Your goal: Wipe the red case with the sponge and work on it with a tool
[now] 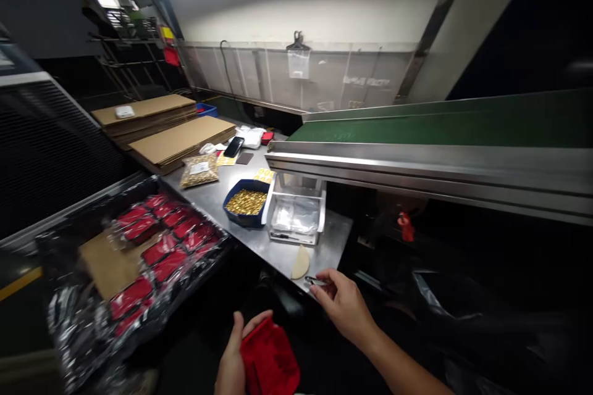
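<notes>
left hand point(231, 364) grips red pouch point(271, 361), bottom centre | right hand point(345, 305) pinches small metal tool point(315, 281) at surface point(231, 194) edge

A red pouch point(270, 363), soft and creased, sits low in the frame just left of centre, gripped along its left edge, while a small metal clip-like piece point(315, 281), too small to tell apart further, lies pinched at the steel table's near edge, lower centre.

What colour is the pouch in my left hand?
Red. The pouch in your left hand shows clearly in the head view.
</notes>
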The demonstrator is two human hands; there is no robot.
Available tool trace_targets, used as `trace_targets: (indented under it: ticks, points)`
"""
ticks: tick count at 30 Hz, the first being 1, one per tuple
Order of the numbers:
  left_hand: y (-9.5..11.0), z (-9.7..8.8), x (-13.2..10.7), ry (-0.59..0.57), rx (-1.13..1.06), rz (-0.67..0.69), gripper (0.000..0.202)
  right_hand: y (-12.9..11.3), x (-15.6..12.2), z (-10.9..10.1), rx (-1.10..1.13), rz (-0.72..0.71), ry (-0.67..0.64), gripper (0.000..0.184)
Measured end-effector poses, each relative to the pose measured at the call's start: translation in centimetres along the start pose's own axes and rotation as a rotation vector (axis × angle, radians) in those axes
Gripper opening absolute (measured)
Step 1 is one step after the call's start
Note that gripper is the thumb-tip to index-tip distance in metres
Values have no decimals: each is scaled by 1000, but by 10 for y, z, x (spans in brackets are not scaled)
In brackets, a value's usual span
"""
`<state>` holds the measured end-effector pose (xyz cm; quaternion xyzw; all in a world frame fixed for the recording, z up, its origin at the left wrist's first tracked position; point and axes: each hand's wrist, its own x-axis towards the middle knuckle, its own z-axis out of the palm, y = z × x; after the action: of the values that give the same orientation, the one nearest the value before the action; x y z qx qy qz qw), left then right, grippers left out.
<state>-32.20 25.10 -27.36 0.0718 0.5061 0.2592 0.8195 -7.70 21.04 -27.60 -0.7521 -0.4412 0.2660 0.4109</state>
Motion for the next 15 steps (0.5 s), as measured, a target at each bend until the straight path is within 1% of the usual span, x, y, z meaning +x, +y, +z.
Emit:
trace_targets:
  ticks: [2, 3, 5, 6, 8, 9, 12, 15]
  points:
    - [7, 18, -12, -47, -78, 53, 42, -37, -14, 4, 84, -43, -136, 18]
    - [9, 27, -18, -100, -127, 65, 44, -54, -21, 5, 110, -79, -199, 17]
    - [12, 43, -29, -174, -184, 94, 47, -81, -35, 6, 115, -193, -263, 14]
    - [13, 49, -34, -198, -193, 105, 49, -90, -41, 6, 102, -260, -271, 14]
    - [14, 54, -40, -222, -185, 116, 55, -102, -48, 8, 77, -372, -277, 16]
    - [14, 55, -41, -231, -180, 114, 58, -105, -49, 9, 73, -402, -284, 16]
    - [13, 53, -43, -264, -183, 100, 62, -111, -49, 11, 98, -425, -323, 13]
    - [13, 53, -44, -293, -201, 87, 60, -116, -47, 13, 147, -437, -350, 9]
